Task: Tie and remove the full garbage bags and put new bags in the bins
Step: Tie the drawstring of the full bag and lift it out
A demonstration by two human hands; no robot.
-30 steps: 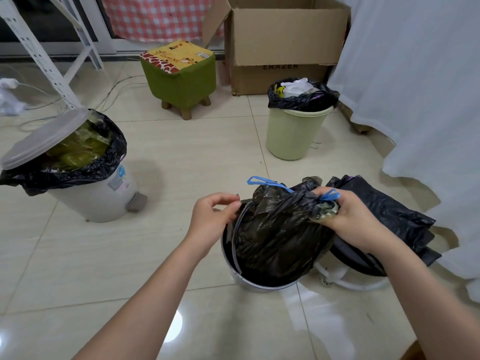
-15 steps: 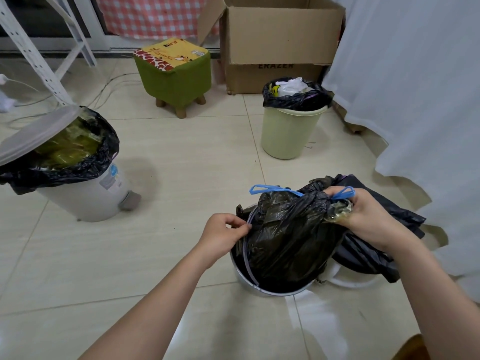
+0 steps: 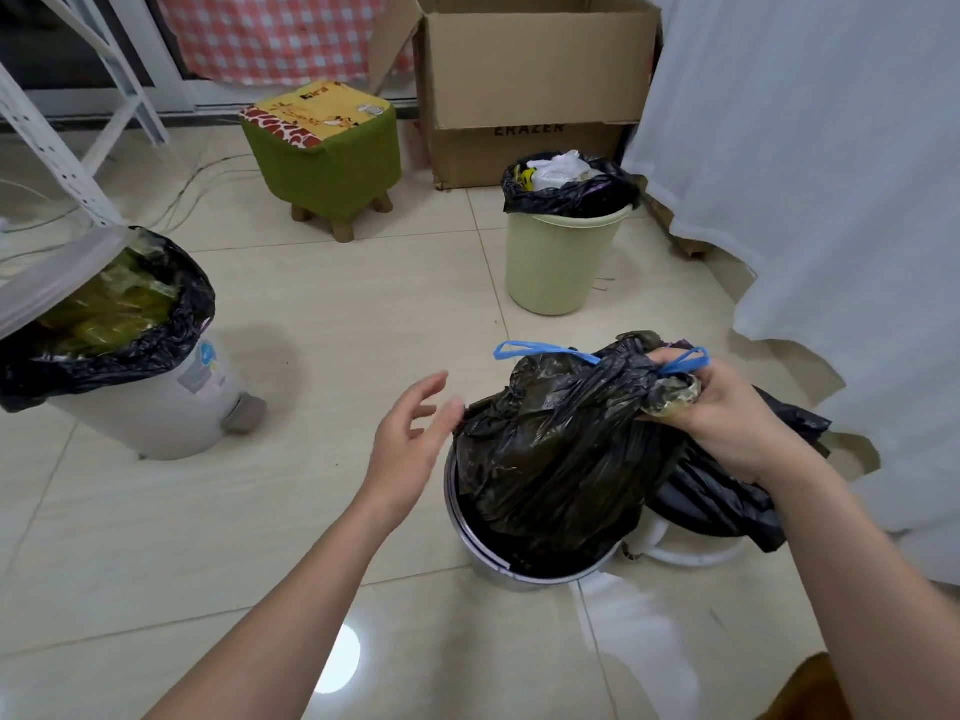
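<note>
Over the metal bin [image 3: 524, 571] near the bottom of the view, the full black garbage bag [image 3: 561, 449] is sitting partly raised out of the rim, its neck gathered up to the right. Of the two hands, the right hand [image 3: 727, 423] is gripping that gathered neck — fingers curled round the plastic and the blue drawstring [image 3: 545, 351], one loop of which is trailing off to the left above the bag. The left hand [image 3: 410, 439] is hovering just left of the bin with fingers spread and relaxed, holding nothing, its fingertips close to the bag's side. Behind the bin a second black bag [image 3: 727, 496] is lying on the floor. Farther back a pale green bin [image 3: 556, 262] is standing with its black liner stuffed full, and far left of the metal bin a white pedal bin [image 3: 156, 397] is sitting with its lid up — yellow-green waste showing inside.
</note>
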